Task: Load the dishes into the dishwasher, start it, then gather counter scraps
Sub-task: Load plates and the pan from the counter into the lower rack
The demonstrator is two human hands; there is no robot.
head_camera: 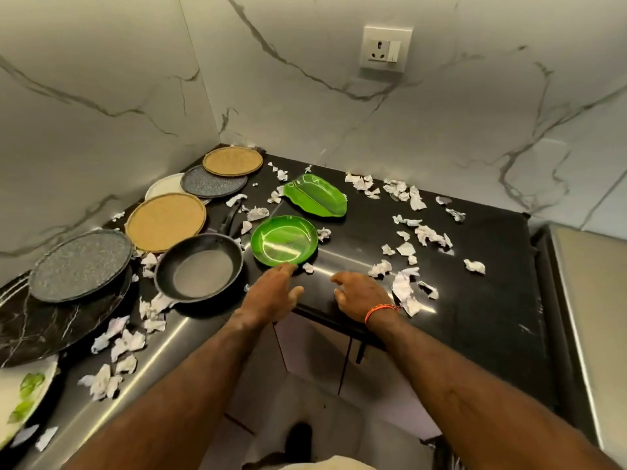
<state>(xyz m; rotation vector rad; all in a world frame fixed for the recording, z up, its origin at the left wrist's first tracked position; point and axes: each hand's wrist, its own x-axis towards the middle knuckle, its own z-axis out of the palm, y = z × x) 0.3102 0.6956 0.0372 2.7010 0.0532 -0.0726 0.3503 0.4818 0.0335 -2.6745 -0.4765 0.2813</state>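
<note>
Both hands empty, fingers loosely spread: left hand (271, 295) fingertips reach round glossy green plastic plate (284, 240), frame centre on black surface (475, 300). Likely light, stiff, slippery; grip near rim.

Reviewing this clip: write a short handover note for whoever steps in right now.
Left hand: open, fingertips at the near rim of the round green plate, holding nothing.
Right hand: open, empty, above the black counter edge.
On counter: leaf-shaped green dish, dark frying pan, tan and grey round plates, crumpled white paper scraps scattered throughout.
Done: nothing loaded that shows.
Left: load dishes, start dishwasher, gather scraps.
</note>
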